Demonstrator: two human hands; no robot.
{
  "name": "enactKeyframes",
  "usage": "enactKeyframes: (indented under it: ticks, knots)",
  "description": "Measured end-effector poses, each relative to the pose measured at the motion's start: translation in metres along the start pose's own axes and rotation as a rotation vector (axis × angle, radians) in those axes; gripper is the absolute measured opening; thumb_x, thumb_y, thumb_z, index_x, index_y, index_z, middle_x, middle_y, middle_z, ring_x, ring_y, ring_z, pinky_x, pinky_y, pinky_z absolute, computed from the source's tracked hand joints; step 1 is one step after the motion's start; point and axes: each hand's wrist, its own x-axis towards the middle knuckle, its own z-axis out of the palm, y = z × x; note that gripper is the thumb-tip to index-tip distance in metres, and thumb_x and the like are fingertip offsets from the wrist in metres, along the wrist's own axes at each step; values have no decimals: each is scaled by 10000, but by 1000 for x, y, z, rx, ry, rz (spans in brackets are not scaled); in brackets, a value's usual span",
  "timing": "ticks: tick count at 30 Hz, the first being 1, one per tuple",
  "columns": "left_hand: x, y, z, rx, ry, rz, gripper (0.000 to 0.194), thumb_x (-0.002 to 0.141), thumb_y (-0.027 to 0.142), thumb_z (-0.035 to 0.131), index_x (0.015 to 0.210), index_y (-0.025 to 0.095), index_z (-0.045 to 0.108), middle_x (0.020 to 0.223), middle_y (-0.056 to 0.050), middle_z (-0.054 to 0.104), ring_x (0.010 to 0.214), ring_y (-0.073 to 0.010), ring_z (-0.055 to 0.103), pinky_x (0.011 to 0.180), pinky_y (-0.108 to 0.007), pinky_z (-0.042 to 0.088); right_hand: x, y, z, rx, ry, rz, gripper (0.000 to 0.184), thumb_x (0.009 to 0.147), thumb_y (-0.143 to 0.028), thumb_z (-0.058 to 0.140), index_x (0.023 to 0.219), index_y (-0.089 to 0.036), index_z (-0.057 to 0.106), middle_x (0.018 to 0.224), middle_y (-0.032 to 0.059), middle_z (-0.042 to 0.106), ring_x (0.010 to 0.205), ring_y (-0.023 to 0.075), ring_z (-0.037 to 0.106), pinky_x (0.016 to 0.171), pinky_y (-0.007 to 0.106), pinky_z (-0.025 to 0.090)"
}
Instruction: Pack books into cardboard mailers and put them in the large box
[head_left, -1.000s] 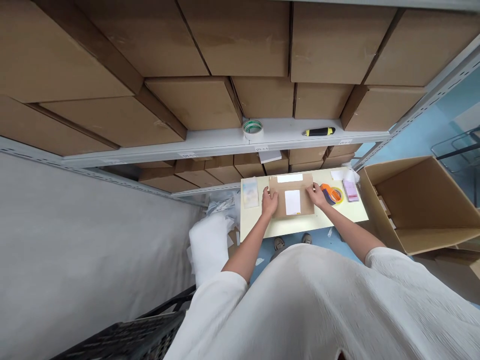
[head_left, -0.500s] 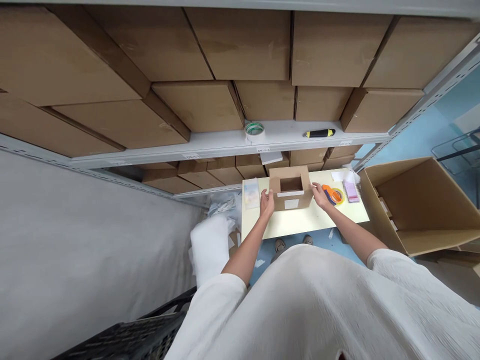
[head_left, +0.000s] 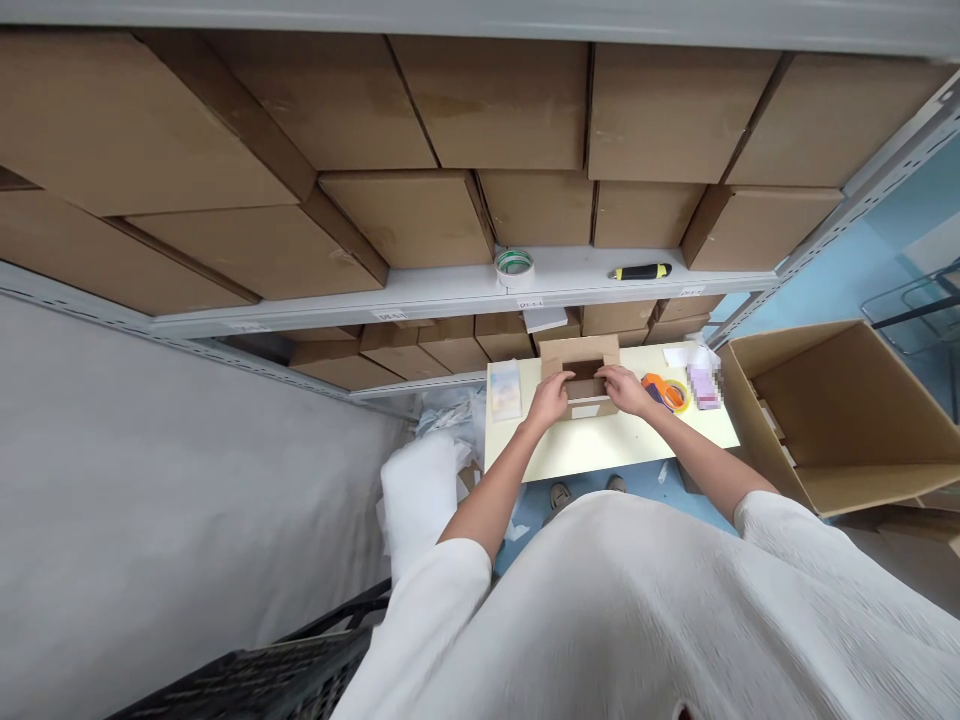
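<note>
A small cardboard box (head_left: pixel 592 345) stands on the pale yellow table (head_left: pixel 559 455), its back flap up and its top partly open onto a dark inside. A white label (head_left: pixel 585 411) is on its front. My left hand (head_left: pixel 549 400) grips the box at the left of the opening, fingers bent over the flap. On the opposite side my right hand (head_left: pixel 626 390) holds the right flap in the same way. Beside the right hand lie an orange tape dispenser (head_left: pixel 658 388) and a yellow tape roll (head_left: pixel 679 396). A clear packet (head_left: pixel 505 390) is left of the box.
Cardboard boxes (head_left: pixel 491 105) fill the grey shelf above the table. On its ledge are a white tape roll (head_left: pixel 515 268) and a black-and-yellow cutter (head_left: pixel 641 271). A large open carton (head_left: pixel 832 400) stands right, white wrapping (head_left: pixel 420 490) left.
Both my hands have moved inward from the outer sides of the box to its top opening. The side flaps are now under my fingers. The view has shifted slightly.
</note>
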Motion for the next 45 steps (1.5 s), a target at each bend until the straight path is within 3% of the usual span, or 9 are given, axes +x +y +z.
enactKeyframes:
  ticks: [3,6,13,17,22,26,32,39,45]
  knots:
    - [6,6,0,41,-151,61,511,887,116,564,1315,282,787,1364,-60,790,1320,-291,705,1214,-454,529,8,-11,-1,-57,-168,-39,473,960,-119,501,1307,-268,785,1319,69,791,1276,265,687,1177,461,462]
    - [1,4,-2,140,-219,53,524,859,140,593,1320,285,796,1373,-69,791,1357,-310,690,1244,-465,496,1,-15,-5,-169,-221,-23,359,1038,-210,510,1261,-252,788,1288,101,788,1252,289,679,1173,487,418]
    - [-24,-9,-17,367,-133,91,504,892,212,659,1383,311,717,1545,-128,659,1573,-358,478,1369,-636,189,-18,-1,-19,-375,-156,150,276,1016,-361,633,1205,-200,753,1319,214,716,1324,407,595,1214,616,308]
    - [-29,-24,-18,461,-118,-52,736,764,392,889,1443,274,631,1673,-225,500,1629,-470,343,1331,-742,95,-15,18,-18,-392,-257,208,606,831,-489,867,1347,-210,715,1473,231,648,1392,463,556,1201,642,369]
    - [-28,-40,-11,433,-130,-127,978,666,386,968,1537,232,551,1734,-276,392,1656,-490,293,1337,-676,178,-2,32,-10,-358,-348,231,1155,640,-581,983,1655,-310,502,1844,173,201,1546,491,427,1158,602,489]
    - [-28,-50,-7,372,-120,-106,1079,636,456,997,1573,211,522,1750,-269,346,1652,-490,297,1318,-583,314,21,32,-3,-433,-445,225,1346,597,-633,1006,1742,-339,365,1872,174,47,1589,530,354,1156,651,500]
    - [-32,-66,-3,320,-86,-64,1108,656,481,997,1607,224,491,1741,-237,355,1640,-474,307,1312,-585,349,50,33,10,-446,-494,334,1430,594,-753,972,1780,-345,286,1869,202,-10,1629,533,287,1188,709,450]
    - [-39,-90,-11,185,1,49,754,874,323,809,1580,257,553,1639,-150,528,1557,-384,460,1294,-536,422,51,36,10,-611,-617,317,1667,595,-756,963,1787,-362,-133,1873,145,-140,1656,502,200,1262,654,377]
    - [-32,-116,-33,-100,340,-77,369,1012,214,542,1337,244,713,1372,-112,734,1272,-260,701,1145,-423,565,49,31,5,-620,-608,323,1679,597,-729,978,1783,-365,-153,1877,130,-123,1635,514,229,1241,647,404]
